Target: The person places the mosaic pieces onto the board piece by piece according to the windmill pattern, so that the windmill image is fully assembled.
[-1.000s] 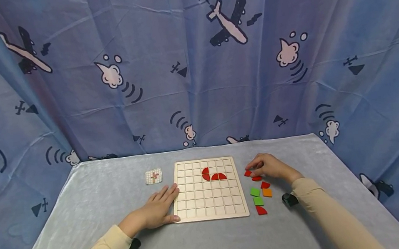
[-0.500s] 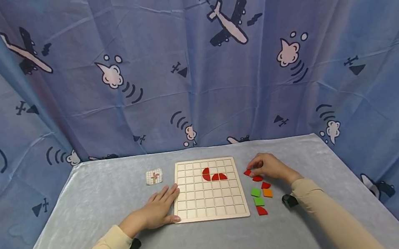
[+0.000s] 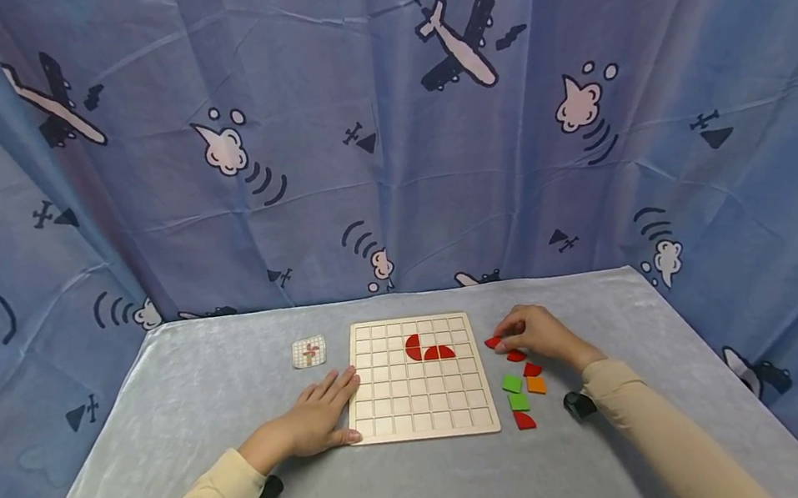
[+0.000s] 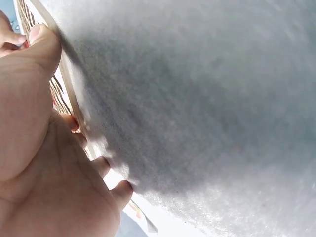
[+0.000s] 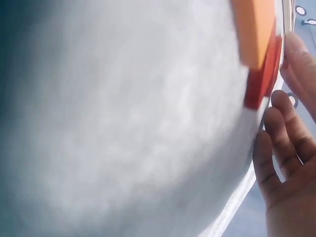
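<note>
A square wooden grid board (image 3: 419, 402) lies on the table, with several red quarter-circle tiles (image 3: 413, 348) set in its upper middle cells. My left hand (image 3: 311, 416) rests along the board's left edge, fingers spread and straight; in the left wrist view its thumb (image 4: 45, 47) lies at the board's rim. To the right of the board, my right hand (image 3: 535, 334) pinches a red quarter-circle tile (image 3: 492, 343) between thumb and fingertips. Just below those fingers lies another red tile (image 3: 516, 356). The right wrist view shows the fingers (image 5: 284, 128) beyond red and orange tiles.
Two green square tiles (image 3: 513, 384), an orange square tile (image 3: 535, 385) and two red quarter-circle tiles (image 3: 524, 420) lie right of the board. A small card (image 3: 308, 352) printed with a grid pattern lies at upper left. A patterned curtain (image 3: 313, 168) hangs behind the table.
The pinched red tile has shifted slightly to the left and away from me, at my right fingertips. My left hand has stayed on the board's edge.
</note>
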`<state>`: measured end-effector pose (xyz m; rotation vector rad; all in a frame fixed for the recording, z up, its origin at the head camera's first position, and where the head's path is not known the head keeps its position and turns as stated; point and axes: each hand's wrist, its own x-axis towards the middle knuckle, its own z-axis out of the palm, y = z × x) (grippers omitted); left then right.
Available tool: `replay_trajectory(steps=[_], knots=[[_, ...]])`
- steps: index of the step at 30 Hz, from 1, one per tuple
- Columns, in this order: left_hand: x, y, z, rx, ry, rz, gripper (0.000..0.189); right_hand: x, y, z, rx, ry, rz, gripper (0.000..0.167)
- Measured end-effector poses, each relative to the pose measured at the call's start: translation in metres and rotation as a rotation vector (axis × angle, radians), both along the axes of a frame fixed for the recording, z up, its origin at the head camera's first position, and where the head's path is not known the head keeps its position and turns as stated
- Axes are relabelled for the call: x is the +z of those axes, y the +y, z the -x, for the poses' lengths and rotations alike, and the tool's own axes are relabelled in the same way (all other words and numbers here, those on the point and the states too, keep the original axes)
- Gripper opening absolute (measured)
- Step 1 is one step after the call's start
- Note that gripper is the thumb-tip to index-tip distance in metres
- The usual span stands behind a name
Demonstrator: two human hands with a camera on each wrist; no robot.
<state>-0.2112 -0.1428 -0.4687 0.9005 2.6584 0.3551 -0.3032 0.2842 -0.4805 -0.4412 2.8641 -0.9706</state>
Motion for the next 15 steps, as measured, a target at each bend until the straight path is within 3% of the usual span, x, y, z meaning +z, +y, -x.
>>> replay_trajectory(steps=[15], knots=[[0.0, 0.001, 0.001, 0.007, -0.008, 0.007, 0.088, 0.005, -0.025, -0.012, 0.002, 0.046, 0.014, 0.022]])
